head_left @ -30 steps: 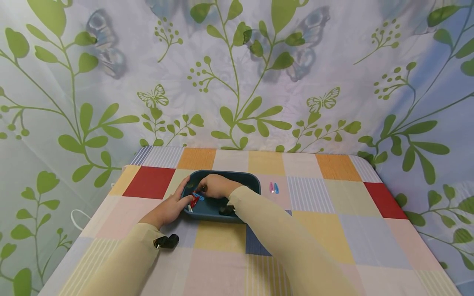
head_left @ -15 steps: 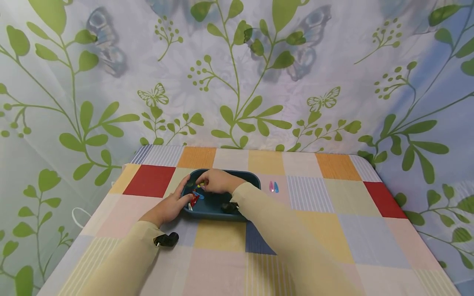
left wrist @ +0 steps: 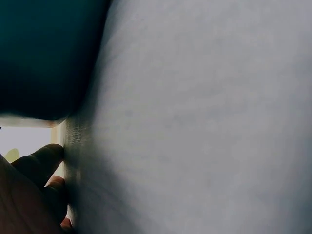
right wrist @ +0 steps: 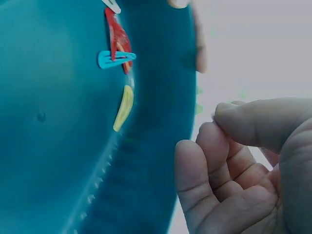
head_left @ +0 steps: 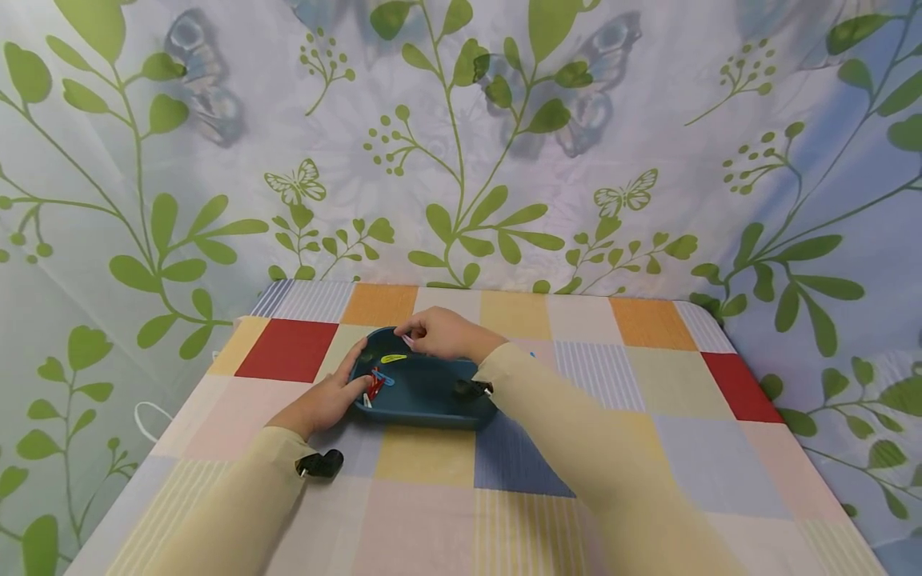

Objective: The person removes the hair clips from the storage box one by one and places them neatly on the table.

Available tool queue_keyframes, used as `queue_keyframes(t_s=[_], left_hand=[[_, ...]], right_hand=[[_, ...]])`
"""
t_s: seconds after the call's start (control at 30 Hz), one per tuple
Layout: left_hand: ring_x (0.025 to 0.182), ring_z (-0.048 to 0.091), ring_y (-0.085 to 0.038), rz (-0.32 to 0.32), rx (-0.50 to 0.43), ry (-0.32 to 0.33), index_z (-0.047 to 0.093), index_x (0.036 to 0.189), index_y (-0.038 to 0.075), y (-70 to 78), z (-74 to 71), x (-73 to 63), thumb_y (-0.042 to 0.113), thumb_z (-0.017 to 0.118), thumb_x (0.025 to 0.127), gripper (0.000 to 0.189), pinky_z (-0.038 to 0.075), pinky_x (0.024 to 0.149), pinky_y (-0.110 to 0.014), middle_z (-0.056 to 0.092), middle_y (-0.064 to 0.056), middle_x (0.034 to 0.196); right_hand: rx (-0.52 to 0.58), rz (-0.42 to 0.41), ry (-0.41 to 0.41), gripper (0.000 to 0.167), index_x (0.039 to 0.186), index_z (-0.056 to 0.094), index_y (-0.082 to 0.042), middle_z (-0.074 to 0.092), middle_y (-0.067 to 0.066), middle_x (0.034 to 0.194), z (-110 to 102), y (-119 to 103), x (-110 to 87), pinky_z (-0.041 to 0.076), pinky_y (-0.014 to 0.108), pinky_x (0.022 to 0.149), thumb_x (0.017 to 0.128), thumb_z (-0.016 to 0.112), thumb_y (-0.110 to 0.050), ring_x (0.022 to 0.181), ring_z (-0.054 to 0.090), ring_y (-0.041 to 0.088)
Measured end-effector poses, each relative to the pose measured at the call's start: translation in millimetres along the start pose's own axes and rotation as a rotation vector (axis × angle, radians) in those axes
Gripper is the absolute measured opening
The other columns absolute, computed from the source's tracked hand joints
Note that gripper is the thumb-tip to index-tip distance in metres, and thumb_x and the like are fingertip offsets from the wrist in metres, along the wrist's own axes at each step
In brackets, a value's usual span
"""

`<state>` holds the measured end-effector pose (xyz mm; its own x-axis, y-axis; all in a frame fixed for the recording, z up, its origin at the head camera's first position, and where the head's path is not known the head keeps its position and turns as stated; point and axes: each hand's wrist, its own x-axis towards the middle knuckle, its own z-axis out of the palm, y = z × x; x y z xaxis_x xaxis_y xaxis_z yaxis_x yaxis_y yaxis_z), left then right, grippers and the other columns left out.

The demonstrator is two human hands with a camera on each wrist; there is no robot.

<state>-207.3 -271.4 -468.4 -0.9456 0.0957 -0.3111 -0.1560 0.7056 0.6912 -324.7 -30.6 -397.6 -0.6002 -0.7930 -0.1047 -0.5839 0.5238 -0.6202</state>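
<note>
A dark teal tray [head_left: 425, 419] stands on the table. My left hand [head_left: 327, 404] grips its left rim, thumb over the edge and fingers along the outer wall. Above the tray's far side, my right hand [head_left: 448, 332] pinches a small pink hair clip [head_left: 408, 342] between thumb and fingertips; the fingers mostly cover it. Inside the tray lie a yellow hair clip [right wrist: 124, 108], a blue hair clip [right wrist: 109, 59] overlapping red hair clips [right wrist: 115, 36], and a white clip [right wrist: 112, 6], all towards the left end.
To the right of the tray, the tip of another blue clip [head_left: 533, 354] shows past my right sleeve. A patchwork tablecloth [head_left: 425, 512] covers the table, with a leaf-patterned curtain [head_left: 461, 144] behind. A white cable [head_left: 144, 424] loops at the left edge.
My right hand has risen from the tray's left end, up and to the right, carrying the pink hair clip. The yellow clip now shows fully. My left hand stays at the rim.
</note>
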Motion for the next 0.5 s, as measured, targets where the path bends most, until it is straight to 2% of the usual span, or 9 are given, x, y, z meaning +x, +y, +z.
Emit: queue_keyframes(t_s=[0.27,0.5], left_hand=[[0.157,0.005,-0.061,0.003,0.006,-0.002,-0.007,0.166,0.048,2.2,-0.8,-0.1,0.055,0.042,0.106,0.078,0.021,0.116,-0.084,0.014,-0.021,0.176],[0.157,0.003,-0.062,0.0,0.016,-0.011,-0.008,0.166,0.047,2.0,-1.5,-1.7,0.057,0.042,0.106,0.079,0.021,0.116,-0.084,0.013,-0.021,0.176]], right_hand=[[0.144,0.039,0.098,0.039,0.144,0.066,-0.014,0.075,0.011,0.115,-26,12,-36.0,0.053,0.027,0.073,0.105,0.063,-0.015,0.078,0.062,0.014],[0.21,0.1,0.188,0.041,0.145,0.065,-0.014,0.07,0.007,0.109,-42,30,-65.4,0.057,0.031,0.076,0.104,0.064,-0.018,0.086,0.064,0.019]])
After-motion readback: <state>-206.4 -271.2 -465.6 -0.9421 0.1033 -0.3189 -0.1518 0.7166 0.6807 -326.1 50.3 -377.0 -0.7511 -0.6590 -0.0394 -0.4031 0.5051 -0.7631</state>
